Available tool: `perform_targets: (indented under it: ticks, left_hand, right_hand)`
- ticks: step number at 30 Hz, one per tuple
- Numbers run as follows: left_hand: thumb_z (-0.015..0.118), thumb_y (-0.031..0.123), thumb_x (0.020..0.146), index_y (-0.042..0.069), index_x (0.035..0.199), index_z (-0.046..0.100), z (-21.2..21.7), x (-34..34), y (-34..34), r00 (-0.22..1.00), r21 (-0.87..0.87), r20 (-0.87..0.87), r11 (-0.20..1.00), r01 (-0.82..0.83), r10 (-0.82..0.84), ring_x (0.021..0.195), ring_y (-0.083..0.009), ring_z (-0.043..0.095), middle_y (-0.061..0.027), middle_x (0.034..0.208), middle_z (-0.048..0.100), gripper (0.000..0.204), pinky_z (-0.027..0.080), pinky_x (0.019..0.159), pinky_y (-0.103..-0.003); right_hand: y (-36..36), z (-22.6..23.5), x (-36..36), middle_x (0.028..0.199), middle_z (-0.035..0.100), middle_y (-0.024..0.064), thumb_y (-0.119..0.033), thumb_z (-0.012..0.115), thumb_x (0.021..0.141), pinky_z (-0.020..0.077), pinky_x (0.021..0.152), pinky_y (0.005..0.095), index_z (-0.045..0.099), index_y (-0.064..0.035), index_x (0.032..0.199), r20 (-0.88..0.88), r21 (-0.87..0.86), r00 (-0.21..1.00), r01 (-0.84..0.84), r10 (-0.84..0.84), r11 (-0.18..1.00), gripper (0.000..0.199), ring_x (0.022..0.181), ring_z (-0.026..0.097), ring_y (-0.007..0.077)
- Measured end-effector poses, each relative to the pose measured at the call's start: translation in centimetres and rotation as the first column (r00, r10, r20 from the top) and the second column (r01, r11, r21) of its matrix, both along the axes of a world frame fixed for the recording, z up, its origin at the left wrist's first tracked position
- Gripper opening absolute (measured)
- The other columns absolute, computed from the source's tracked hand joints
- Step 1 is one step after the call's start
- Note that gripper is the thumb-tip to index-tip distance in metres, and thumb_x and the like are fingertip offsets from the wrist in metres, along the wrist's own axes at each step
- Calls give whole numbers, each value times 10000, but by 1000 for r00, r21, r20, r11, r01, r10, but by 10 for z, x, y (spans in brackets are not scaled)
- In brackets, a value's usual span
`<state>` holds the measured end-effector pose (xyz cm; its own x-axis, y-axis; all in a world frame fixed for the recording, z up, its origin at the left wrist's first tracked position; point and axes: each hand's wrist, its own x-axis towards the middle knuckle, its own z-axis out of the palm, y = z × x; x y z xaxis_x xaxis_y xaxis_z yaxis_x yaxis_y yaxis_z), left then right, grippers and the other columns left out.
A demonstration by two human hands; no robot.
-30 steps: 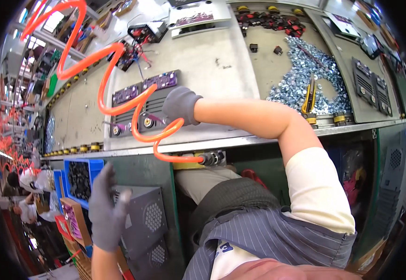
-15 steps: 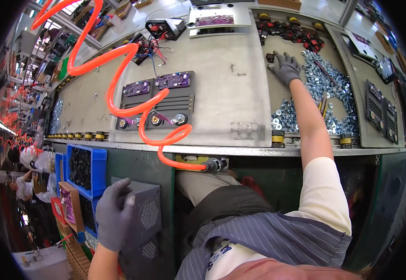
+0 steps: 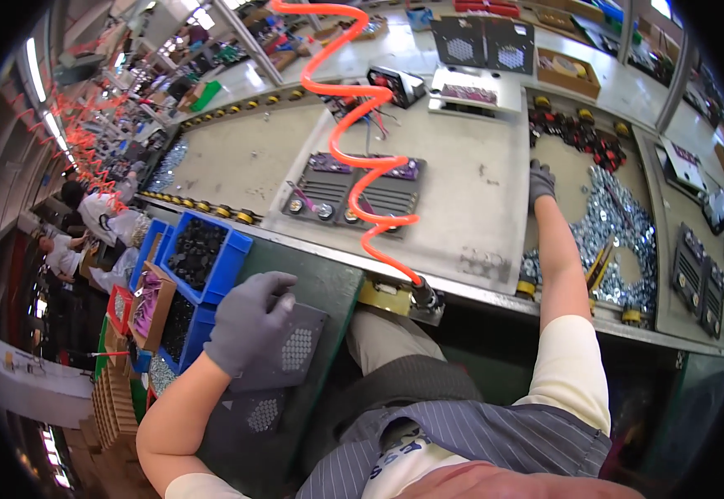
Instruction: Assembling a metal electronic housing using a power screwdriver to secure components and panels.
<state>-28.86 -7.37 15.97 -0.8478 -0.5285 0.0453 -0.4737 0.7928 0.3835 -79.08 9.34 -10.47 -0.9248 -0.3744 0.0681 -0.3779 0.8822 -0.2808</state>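
My right hand (image 3: 542, 180), in a grey glove, is at the left side of a shallow tray (image 3: 563, 183). Its fingers are drawn together; whatever is between them is hidden. To its right lies a spread of small silvery metal parts (image 3: 620, 229), and beyond it a row of black and red parts (image 3: 578, 137). My left hand (image 3: 250, 320), also gloved in grey, hovers over dark panels with punched holes (image 3: 300, 345). Its fingers are loosely bent, the thumb apart, and nothing shows in them.
An orange coiled hose (image 3: 370, 158) hangs across the bench in front of a dark finned plate with purple circuit boards (image 3: 354, 187). Blue bins (image 3: 233, 262) stand at the left. A yellow-handled tool (image 3: 599, 264) lies among the metal parts. Other people are at far left.
The view has turned, shifting the bench rightward. My right fingers, spread beside a small black part before, are now drawn together, and that part no longer shows. My left hand stays over the panels.
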Motion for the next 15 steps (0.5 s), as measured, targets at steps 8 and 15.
perform_targets:
  ticks: [8,15]
  left_hand:
    - [601,132,810,46,1023,611,-3,2,0,1000,8,17,1000,23,-23,840,-262,633,-128,927,629,229,502,743,-339]
    - [605,97,820,12,1077,598,-5,11,-11,999,-17,4,999,50,-50,886,-231,636,-143,974,635,270,499,783,-316]
  right_hand:
    - [34,-16,-23,978,633,168,-254,555,818,481,767,451,533,-54,1143,-37,-110,999,-7,3,994,382,874,615,346]
    - [71,123,100,936,640,38,-154,665,774,425,600,188,576,-33,1099,48,-982,876,-47,480,185,357,751,584,74]
